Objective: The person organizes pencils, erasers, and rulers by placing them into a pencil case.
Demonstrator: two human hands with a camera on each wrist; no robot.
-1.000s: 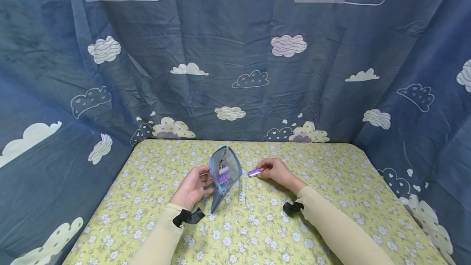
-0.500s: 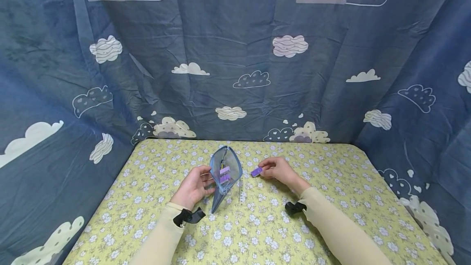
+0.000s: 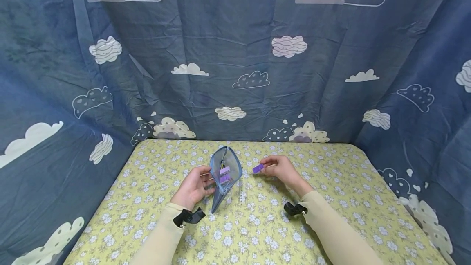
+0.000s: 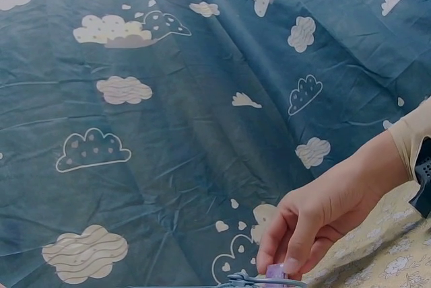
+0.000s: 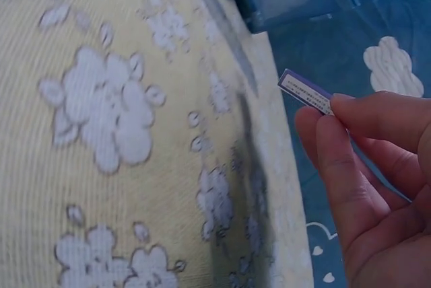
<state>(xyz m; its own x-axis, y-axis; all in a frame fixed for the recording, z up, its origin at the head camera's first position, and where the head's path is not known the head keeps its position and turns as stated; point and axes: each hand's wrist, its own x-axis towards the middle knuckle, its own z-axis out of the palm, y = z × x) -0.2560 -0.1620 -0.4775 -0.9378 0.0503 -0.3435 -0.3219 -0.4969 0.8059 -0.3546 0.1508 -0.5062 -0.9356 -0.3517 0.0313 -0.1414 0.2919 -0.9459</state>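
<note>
My left hand [image 3: 193, 187] holds a blue-grey see-through zip pouch [image 3: 235, 162] by its left side. The pouch stands with its mouth spread toward me. Inside it lie a pale pink-purple block [image 3: 224, 170], a darker purple block [image 3: 225, 178] and a thin dark item with yellow on it [image 3: 222, 164]. Right of the pouch, my right hand [image 3: 283, 171] pinches a small purple block [image 3: 258, 169] between thumb and fingers. In the right wrist view this purple block [image 5: 306, 91] shows a white side with fine print. The left wrist view catches only the pouch's zip edge [image 4: 249, 279].
A clear ruler [image 3: 242, 194] lies flat on the yellow flowered cloth [image 3: 228, 240], just right of the pouch's lower end. Dark blue curtains with clouds [image 3: 206, 101] hang behind the table and at both sides.
My right hand has shifted slightly right and up, and the purple block in it has turned, its pale face giving way to a darker purple one. My left hand and the pouch stay put.
</note>
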